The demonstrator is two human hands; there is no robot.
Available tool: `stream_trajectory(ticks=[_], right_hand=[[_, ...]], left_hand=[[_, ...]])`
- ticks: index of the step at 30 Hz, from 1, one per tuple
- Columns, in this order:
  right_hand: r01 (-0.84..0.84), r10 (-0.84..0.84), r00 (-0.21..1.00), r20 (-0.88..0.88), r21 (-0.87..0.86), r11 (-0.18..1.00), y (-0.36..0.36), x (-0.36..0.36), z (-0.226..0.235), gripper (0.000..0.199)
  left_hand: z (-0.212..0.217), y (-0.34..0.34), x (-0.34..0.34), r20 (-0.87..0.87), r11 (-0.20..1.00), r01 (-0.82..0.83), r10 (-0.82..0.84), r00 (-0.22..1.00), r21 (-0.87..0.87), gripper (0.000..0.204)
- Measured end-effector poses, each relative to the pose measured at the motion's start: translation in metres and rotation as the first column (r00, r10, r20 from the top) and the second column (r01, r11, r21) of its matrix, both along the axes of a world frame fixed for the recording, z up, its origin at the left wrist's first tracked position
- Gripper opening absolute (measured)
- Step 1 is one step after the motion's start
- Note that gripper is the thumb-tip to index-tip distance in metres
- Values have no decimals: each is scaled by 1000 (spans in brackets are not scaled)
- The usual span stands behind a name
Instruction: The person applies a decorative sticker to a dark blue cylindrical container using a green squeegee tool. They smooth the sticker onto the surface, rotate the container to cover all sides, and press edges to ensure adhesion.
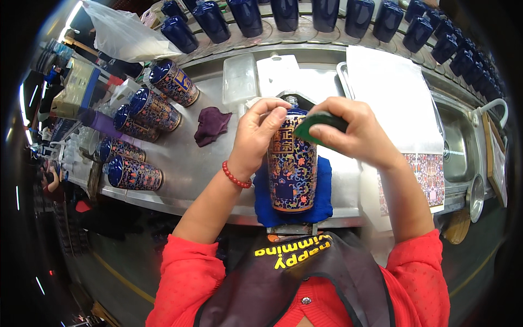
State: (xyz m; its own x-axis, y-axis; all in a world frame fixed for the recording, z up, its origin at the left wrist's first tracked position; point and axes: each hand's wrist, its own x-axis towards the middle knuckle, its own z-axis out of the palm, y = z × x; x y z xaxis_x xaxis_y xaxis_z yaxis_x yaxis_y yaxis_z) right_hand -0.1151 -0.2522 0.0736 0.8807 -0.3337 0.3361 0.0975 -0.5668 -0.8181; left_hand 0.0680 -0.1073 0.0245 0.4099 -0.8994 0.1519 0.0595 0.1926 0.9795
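Observation:
A dark blue bottle (293, 180) with a colourful floral pattern lies in front of me, its neck pointing away and its base on a folded blue cloth (325, 191). My left hand (256, 131), with a red bead bracelet at the wrist, grips the bottle's shoulder between thumb and fingers. In my right hand (354, 131) is a flat green scraper (327, 129), its edge against the upper part of the pattern. The fingers behind the scraper are partly hidden.
Several patterned bottles (156, 109) stand at the left, past a crumpled purple cloth (211, 126). Plain blue bottles (286, 13) line a conveyor along the back. At the right are white sheets (381, 98), a printed floral sheet (430, 174) and a metal sink (457, 155).

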Motion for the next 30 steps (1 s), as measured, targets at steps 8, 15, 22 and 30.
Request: stream_trajectory(ticks=[8,15,22,30], right_hand=[[162,-156,986,-56,127,979,-14,0,2,23],[152,-180,978,-102,-235,960,-10,36,23,25],[-19,30,994,-109,96,995,2,33,6,20],[-362,369,928,-55,-368,857,52,8,28,22]], left_hand=[[-1,-13,7,-201,996,88,-79,976,35,15],[-23,13,-1,-71,993,-111,108,992,-47,43],[-51,110,-37,753,991,-82,-28,658,108,121],[-41,103,-44,952,957,-289,114,284,-28,111]])
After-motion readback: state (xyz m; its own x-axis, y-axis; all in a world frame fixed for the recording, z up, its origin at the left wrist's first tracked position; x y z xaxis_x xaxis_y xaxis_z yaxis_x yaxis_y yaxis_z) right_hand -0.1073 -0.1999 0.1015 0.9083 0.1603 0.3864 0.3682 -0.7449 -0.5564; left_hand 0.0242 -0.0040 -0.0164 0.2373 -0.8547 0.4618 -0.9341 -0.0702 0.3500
